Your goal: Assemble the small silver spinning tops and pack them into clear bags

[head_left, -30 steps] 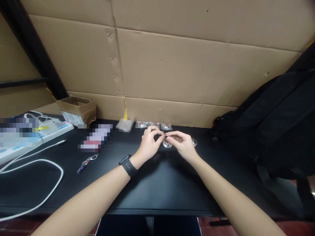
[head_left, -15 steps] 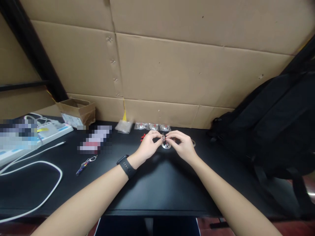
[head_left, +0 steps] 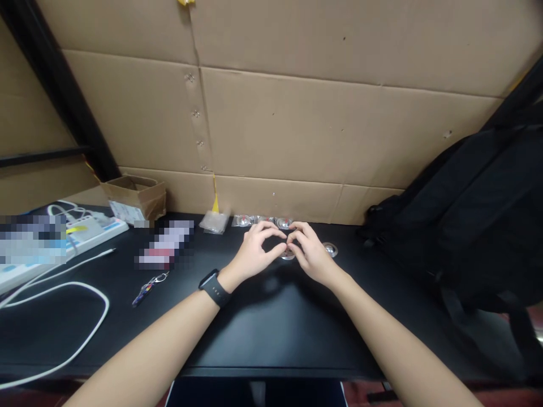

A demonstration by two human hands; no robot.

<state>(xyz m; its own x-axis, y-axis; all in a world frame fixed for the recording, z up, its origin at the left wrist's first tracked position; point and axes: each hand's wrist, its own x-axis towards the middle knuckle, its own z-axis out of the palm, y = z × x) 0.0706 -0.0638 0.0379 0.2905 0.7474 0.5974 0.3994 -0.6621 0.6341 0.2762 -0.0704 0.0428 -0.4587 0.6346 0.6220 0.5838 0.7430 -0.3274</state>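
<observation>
so the shiny silver round metal disc (head_left: 287, 256) sat on the matte black tabletop (head_left: 263, 333) right under where the hands met, mostly hidden by fingers. it was round, so no long axis i could make out. neither hand was clearly nearer, it sat pretty much between the two thumbs. a second silver disc, round and domed (head_left: 330, 249), lay just to the right of the bare right hand (head_left: 314, 254), well apart from the bare left hand (head_left: 258, 249).

both hands were half curled, thumbs a bit apart from the index fingers, tips almost meeting over the first disc. couldn't tell if anything small was pinched in there or if they were touching the disc.

as for writing: the white label (head_left: 126, 212) on the open brown cardboard box (head_left: 151, 200) had print too faint to read. the flat rectangular thing on the left (head_left: 167, 243) was pixelated, so no brand there. nothing else was legible.
</observation>
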